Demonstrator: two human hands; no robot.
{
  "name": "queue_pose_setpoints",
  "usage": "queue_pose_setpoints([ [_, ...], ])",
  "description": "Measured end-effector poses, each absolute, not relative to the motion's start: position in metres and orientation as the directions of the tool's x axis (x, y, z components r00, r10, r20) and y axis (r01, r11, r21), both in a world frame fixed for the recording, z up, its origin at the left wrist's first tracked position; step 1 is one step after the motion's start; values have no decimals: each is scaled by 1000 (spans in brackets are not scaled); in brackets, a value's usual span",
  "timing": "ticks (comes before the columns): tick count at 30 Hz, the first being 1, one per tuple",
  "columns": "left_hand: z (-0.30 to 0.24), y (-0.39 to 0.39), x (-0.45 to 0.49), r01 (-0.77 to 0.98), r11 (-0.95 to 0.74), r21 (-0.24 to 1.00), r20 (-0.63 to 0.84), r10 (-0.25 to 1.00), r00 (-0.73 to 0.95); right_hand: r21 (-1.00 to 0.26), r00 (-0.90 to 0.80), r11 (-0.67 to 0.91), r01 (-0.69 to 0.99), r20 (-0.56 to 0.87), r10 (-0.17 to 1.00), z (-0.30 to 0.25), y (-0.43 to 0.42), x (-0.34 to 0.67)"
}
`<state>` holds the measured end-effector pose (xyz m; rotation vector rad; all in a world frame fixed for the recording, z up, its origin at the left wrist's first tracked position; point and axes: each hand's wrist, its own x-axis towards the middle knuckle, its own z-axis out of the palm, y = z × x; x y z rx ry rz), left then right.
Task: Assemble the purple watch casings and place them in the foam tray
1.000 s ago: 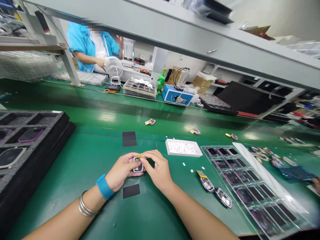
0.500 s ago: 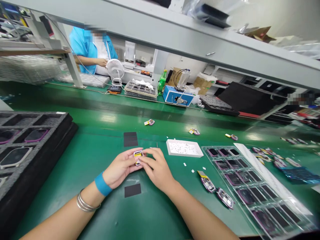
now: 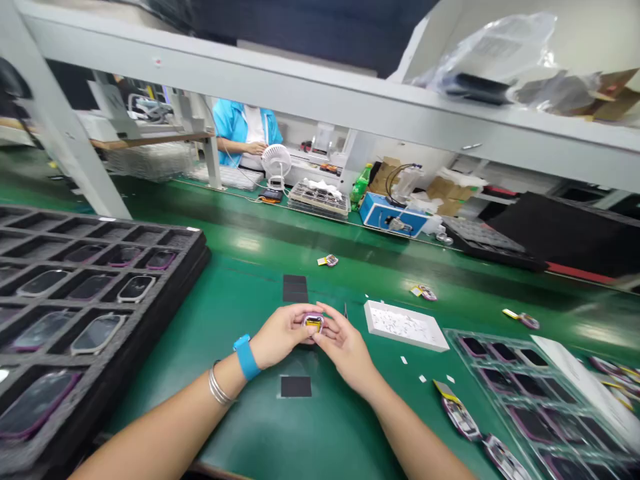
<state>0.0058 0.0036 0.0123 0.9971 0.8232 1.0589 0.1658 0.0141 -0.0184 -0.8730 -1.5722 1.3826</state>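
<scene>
Held: small gadget [image 3: 313, 324], edges hidden by fingers, details hard to make out
L hand [image 3: 281, 335]: fingers clamped on gadget
R hand [image 3: 346, 347]: fingers clamped on gadget too

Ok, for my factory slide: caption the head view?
Left hand and right hand hold a small module over a green bench.

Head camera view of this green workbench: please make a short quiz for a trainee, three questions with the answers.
1. True or false: the blue wristband is on the left wrist.
2. What do the left hand and the right hand hold together?
A) a small purple-rimmed device
B) a green bottle
C) a white tray
3. Fill in the word: the clear tray of dark panels lies to the ____ of the hands.

Key: 1 true; 2 A; 3 right.
</scene>
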Motion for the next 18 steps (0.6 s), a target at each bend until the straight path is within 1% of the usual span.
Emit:
queue_pose_setpoints([
  [2,25,-5,-5,-267,134,954,-84,978,190,-986,-414,149,76,105,904,-9,40,167],
  [3,32,-13,-12,-279,120,953,-81,986,146,-965,-376,173,197,89,922,-2,56,168],
  [4,39,-24,-21,-309,114,944,-77,989,128,-916,-302,200,348,92,949,6,75,169],
  [5,46,-37,-31,-341,115,933,-72,988,136,-814,-206,206,543,109,973,14,95,169],
  [6,52,-53,-42,-350,119,929,-64,984,165,-647,-113,148,748,95,989,22,115,168],
  [7,57,-70,-53,-320,115,940,-54,980,193,-585,-63,96,805,76,995,29,134,167],
  [8,62,-87,-65,-245,84,966,-40,983,180,-547,-34,57,835,52,998,35,151,164],
  [9,66,-103,-79,-124,25,992,-12,995,102,-505,10,2,863,22,1000,38,167,161],
  [10,69,-119,-93,35,-42,999,43,998,-37,-473,56,-55,879,-11,998,40,181,158],
  [11,71,-133,-109,211,-85,974,131,968,-215,-445,99,-105,889,-38,994,39,192,154],
  [12,73,-145,-126,376,-82,923,240,886,-397,-419,139,-152,895,-62,988,38,201,150],
  [13,75,-155,-144,508,-32,860,343,775,-532,-397,174,-192,897,-81,981,35,209,145],
  [14,77,-164,-162,602,55,797,421,664,-618,-377,197,-218,900,-93,976,32,216,141],
  [15,78,-171,-181,661,165,732,468,584,-663,-357,211,-231,905,-95,973,28,221,137],
  [17,81,-179,-218,705,393,591,497,511,-701,-315,216,-230,921,-81,973,21,231,129],
  [18,82,-181,-236,703,488,518,492,503,-711,-296,213,-226,928,-75,974,18,235,126],
])
